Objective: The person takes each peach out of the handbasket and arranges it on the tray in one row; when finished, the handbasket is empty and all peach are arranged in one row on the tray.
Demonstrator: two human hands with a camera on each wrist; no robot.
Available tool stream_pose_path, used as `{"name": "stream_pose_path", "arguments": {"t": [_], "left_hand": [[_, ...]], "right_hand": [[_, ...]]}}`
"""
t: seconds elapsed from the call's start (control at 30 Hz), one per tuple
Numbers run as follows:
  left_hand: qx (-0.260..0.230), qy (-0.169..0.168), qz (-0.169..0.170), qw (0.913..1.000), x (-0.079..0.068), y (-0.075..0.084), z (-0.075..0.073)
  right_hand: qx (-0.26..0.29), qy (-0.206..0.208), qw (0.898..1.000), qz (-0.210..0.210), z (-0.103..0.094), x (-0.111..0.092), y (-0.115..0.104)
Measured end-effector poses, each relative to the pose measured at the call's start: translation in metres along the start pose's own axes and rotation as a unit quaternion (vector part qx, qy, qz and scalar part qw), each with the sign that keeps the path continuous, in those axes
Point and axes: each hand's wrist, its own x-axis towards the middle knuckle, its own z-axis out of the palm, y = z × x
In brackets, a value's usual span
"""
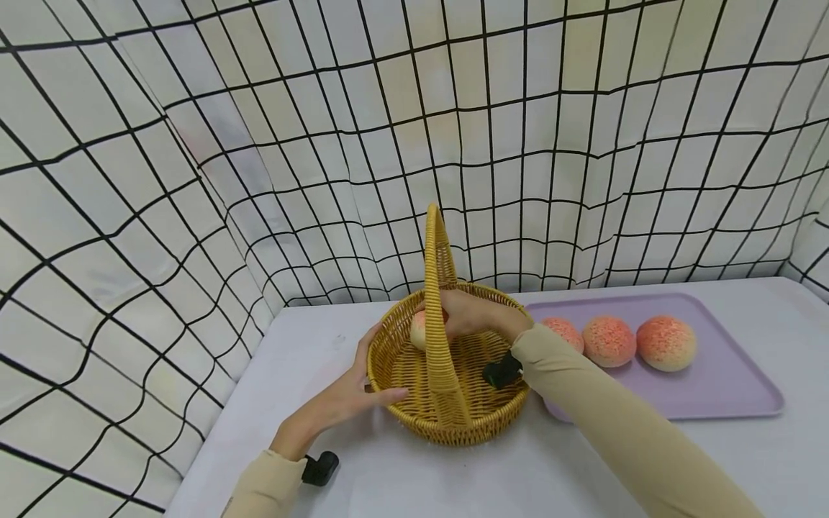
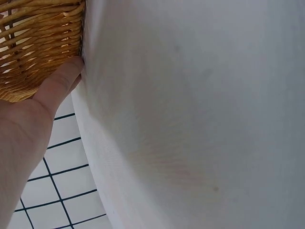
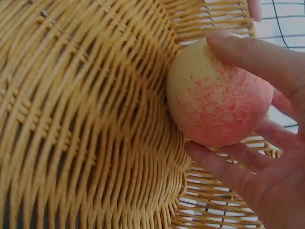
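A round wicker basket [image 1: 453,421] with a tall arched handle [image 1: 440,352] stands on the table. My right hand [image 1: 469,313] reaches inside it and grips a peach [image 3: 221,93], thumb over the top and fingers below. The peach is cream on one side and speckled pink-red on the other, close against the woven wall in the right wrist view. The handle partly hides it in the head view. My left hand [image 1: 352,388] holds the basket's left side, fingers along the outer wall and thumb across the rim. In the left wrist view, fingers [image 2: 59,83] press low on the weave.
To the right, a purple tray [image 1: 725,388] bears three more peaches [image 1: 667,343] in a row; the right forearm crosses in front of its left end. White cloth walls with a black grid [image 1: 505,144] enclose the table [image 1: 304,345] at the back and left.
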Motion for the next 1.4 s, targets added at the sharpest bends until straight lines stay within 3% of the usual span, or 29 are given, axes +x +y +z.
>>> {"name": "stream_pose_path", "arguments": {"t": [0.17, 0.37, 0.63, 0.77, 0.9, 1.2, 1.4], "left_hand": [[0.001, -0.001, 0.006, 1.0, 0.002, 0.003, 0.001], [0.011, 0.006, 0.0, 0.9999, 0.002, 0.005, 0.001], [0.0, -0.005, 0.003, 1.0, 0.002, 0.003, 0.0], [0.003, -0.006, 0.002, 1.0, 0.002, 0.002, 0.0], [0.01, -0.002, -0.005, 0.9999, 0.001, 0.002, 0.0], [0.012, -0.002, -0.005, 0.9999, 0.001, 0.0, 0.002], [0.009, 0.004, -0.009, 0.9999, -0.001, 0.002, 0.003]], "right_hand": [[-0.042, -0.019, 0.998, -0.031, 0.0, -0.002, -0.001], [-0.076, -0.072, 0.993, -0.047, -0.015, -0.019, -0.006], [-0.205, -0.14, 0.968, 0.016, -0.031, -0.056, -0.017], [-0.236, -0.115, 0.965, -0.014, -0.019, -0.067, -0.021], [-0.227, -0.083, 0.97, -0.037, -0.006, -0.072, -0.025], [-0.149, -0.04, 0.988, -0.013, 0.01, -0.08, -0.019], [-0.134, -0.02, 0.991, -0.019, 0.019, -0.082, -0.013]]}}
